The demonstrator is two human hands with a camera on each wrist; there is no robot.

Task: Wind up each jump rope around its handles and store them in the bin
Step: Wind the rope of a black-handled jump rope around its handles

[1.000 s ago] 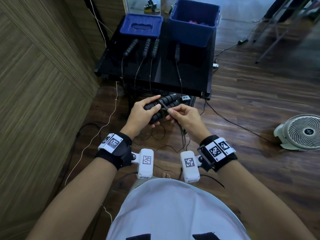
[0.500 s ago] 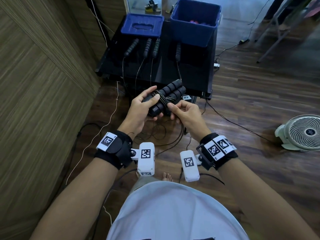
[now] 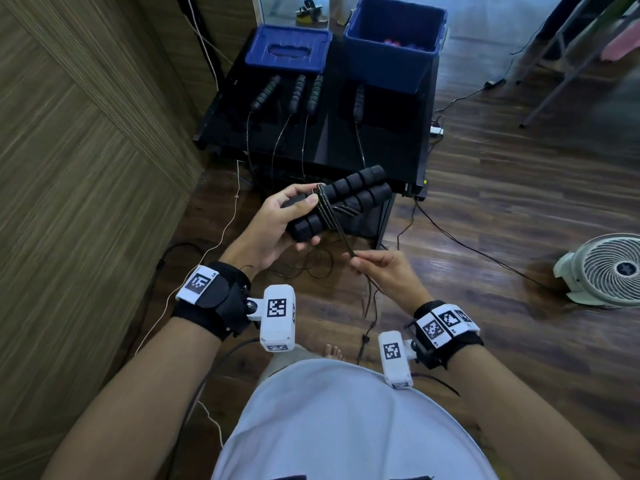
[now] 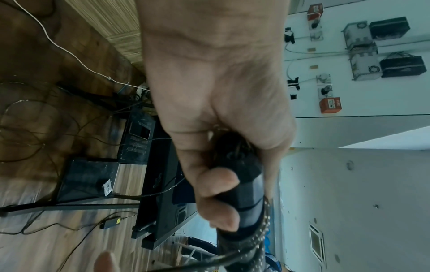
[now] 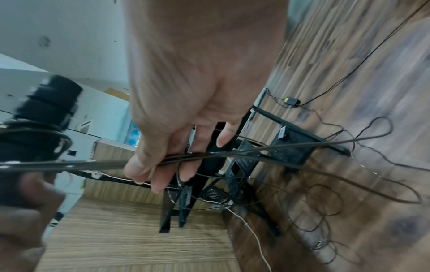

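My left hand (image 3: 289,220) grips two black ribbed jump rope handles (image 3: 349,195) held side by side, with a few turns of dark rope (image 3: 327,211) wound across them. The same handles (image 4: 242,200) fill the left wrist view under my curled fingers. My right hand (image 3: 372,266) sits lower right of the handles and pinches the doubled rope (image 5: 177,159) between thumb and fingers; the strand runs taut from the handles to that pinch. An open blue bin (image 3: 391,43) stands at the table's far right.
Several more black handles (image 3: 298,93) lie on the black table (image 3: 391,143), their ropes hanging off the front edge. A blue lid (image 3: 287,46) lies left of the bin. Loose rope loops and cables (image 5: 325,202) cover the wooden floor. A white fan (image 3: 606,268) sits right.
My right hand has drawn away from the handles, down and toward me, pulling the rope taut. The left hand has tilted the handle pair up and slightly right.
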